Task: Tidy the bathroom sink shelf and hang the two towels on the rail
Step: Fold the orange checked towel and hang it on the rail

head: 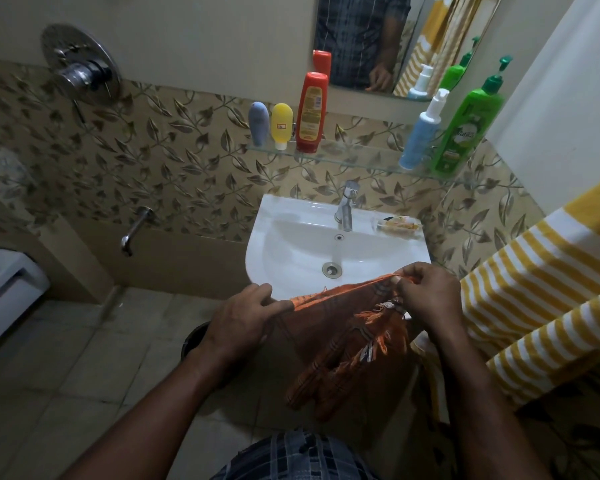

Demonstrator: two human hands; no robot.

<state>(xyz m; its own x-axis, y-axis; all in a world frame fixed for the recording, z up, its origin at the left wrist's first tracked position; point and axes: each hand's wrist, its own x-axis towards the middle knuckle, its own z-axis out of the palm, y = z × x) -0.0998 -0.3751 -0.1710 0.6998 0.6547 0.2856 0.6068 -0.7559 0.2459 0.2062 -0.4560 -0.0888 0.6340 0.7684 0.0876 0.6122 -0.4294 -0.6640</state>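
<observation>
An orange checked towel (pixel 343 341) with a frayed fringe hangs in front of the white sink (pixel 291 244). My left hand (pixel 243 320) grips its top edge on the left, and my right hand (pixel 426 299) pinches the same edge on the right. A yellow-and-white striped towel (pixel 534 299) hangs at the right wall. On the glass shelf (pixel 357 159) stand a grey-blue bottle (pixel 258 123), a yellow bottle (pixel 282 125), a red bottle (pixel 311 112), a white-and-blue pump bottle (pixel 421 133) and a green pump bottle (pixel 465 126).
A chrome tap (pixel 345 206) rises at the back of the sink, with a soap dish (pixel 397 225) to its right. A mirror (pixel 395 39) hangs above the shelf. A shower mixer (pixel 80 69) and spout (pixel 136 230) are on the left wall. A dark bin (pixel 196 341) sits on the floor.
</observation>
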